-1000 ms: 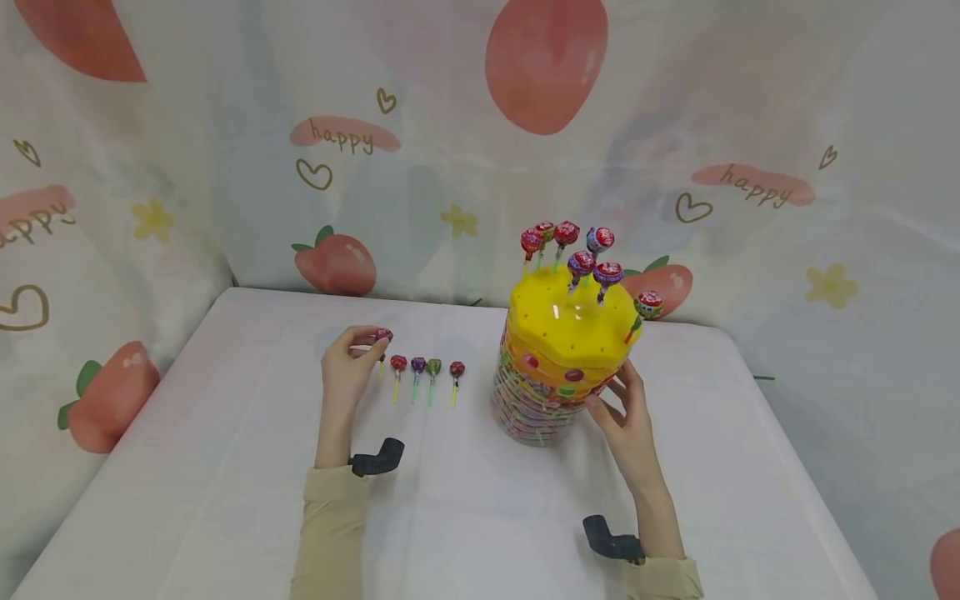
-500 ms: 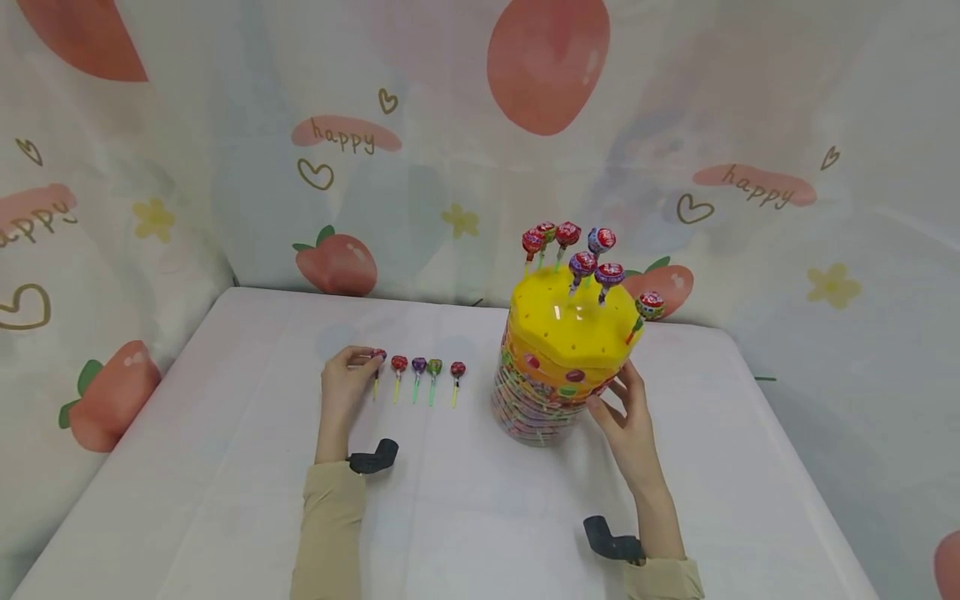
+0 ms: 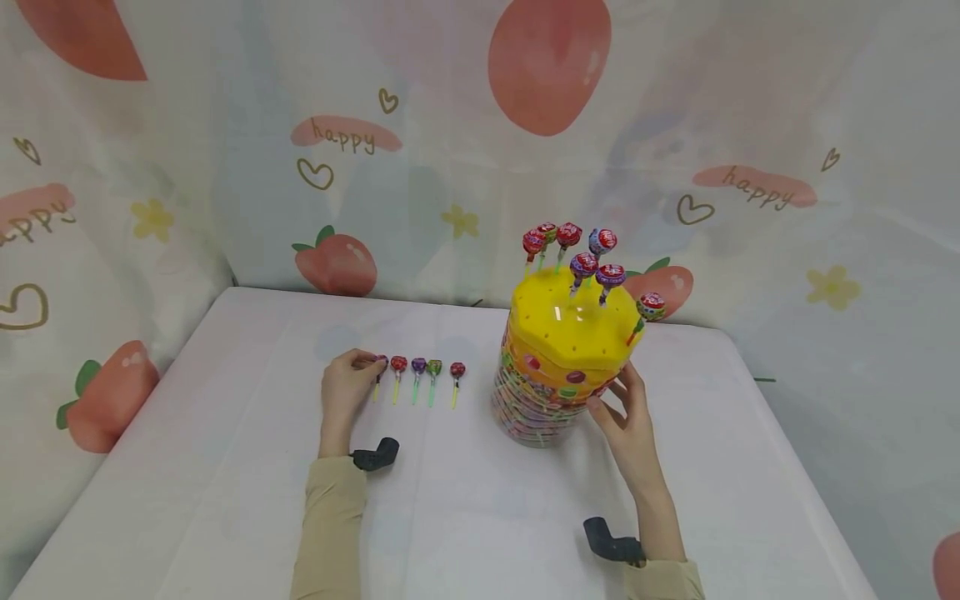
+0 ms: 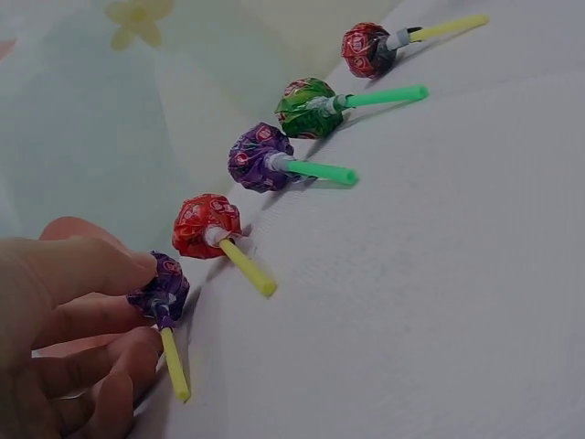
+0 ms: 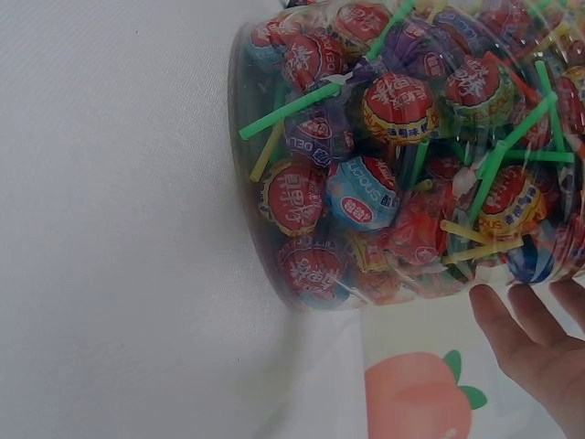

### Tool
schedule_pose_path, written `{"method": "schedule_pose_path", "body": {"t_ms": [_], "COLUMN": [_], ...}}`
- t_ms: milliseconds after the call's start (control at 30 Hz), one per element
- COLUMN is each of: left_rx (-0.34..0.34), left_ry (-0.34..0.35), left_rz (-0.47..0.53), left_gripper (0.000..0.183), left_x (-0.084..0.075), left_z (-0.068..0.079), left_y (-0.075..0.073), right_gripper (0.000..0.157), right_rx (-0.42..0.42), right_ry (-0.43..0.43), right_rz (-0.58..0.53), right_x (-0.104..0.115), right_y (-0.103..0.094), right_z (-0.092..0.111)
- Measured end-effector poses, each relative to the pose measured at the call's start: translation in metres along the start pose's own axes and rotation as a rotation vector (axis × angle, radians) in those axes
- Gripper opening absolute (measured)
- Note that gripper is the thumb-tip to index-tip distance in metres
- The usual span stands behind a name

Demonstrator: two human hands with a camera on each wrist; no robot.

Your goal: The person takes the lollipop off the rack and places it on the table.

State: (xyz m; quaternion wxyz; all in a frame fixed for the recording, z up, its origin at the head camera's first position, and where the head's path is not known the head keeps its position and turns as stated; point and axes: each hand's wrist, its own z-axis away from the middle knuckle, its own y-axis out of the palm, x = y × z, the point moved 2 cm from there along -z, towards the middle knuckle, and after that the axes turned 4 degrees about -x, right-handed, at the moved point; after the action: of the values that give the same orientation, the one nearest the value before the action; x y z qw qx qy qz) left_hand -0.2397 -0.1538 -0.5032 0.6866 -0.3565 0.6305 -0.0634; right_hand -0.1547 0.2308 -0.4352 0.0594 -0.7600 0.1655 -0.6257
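At the left end of a row on the table, my left hand (image 3: pixel 347 389) pinches the purple wrapped head of a lollipop (image 4: pixel 171 291) with a yellow stick. Beside it lie a red lollipop (image 4: pixel 207 226), a purple one (image 4: pixel 260 158), a green one (image 4: pixel 309 108) and a dark red one (image 4: pixel 368 50). My right hand (image 3: pixel 630 427) grips the right side of a big clear candy jar (image 3: pixel 525 417), packed with lollipops and topped by a yellow lid (image 3: pixel 551 325). Several lollipops (image 3: pixel 567 234) stand upright in the lid; one (image 3: pixel 651 306) leans out at its right edge.
A white cloth covers the table (image 3: pixel 465 517). Behind it hangs a curtain (image 3: pixel 420 75) printed with peaches, hearts and flowers, close to the table's back edge. Small holes dot the lid around the standing lollipops.
My left hand has come down toward me with the purple lollipop, which now lies level with the row, then shifted slightly right. My right hand and the jar have stayed in place.
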Motion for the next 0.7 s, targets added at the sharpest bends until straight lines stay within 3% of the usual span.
{"method": "schedule_pose_path", "body": {"t_ms": [300, 700], "left_rx": [-0.016, -0.026], "left_ry": [0.016, -0.002], "left_rz": [-0.062, -0.023], "left_gripper": [0.025, 0.028], "left_x": [-0.002, -0.0034], "left_z": [0.001, 0.0027], "left_y": [0.0032, 0.0016], "right_gripper": [0.072, 0.073], "right_rx": [0.001, 0.002], "right_ry": [-0.006, -0.003], "right_rz": [-0.015, 0.0], "right_x": [0.0007, -0.0003], "right_y": [0.0004, -0.0008], "right_z": [0.0001, 0.0001]}}
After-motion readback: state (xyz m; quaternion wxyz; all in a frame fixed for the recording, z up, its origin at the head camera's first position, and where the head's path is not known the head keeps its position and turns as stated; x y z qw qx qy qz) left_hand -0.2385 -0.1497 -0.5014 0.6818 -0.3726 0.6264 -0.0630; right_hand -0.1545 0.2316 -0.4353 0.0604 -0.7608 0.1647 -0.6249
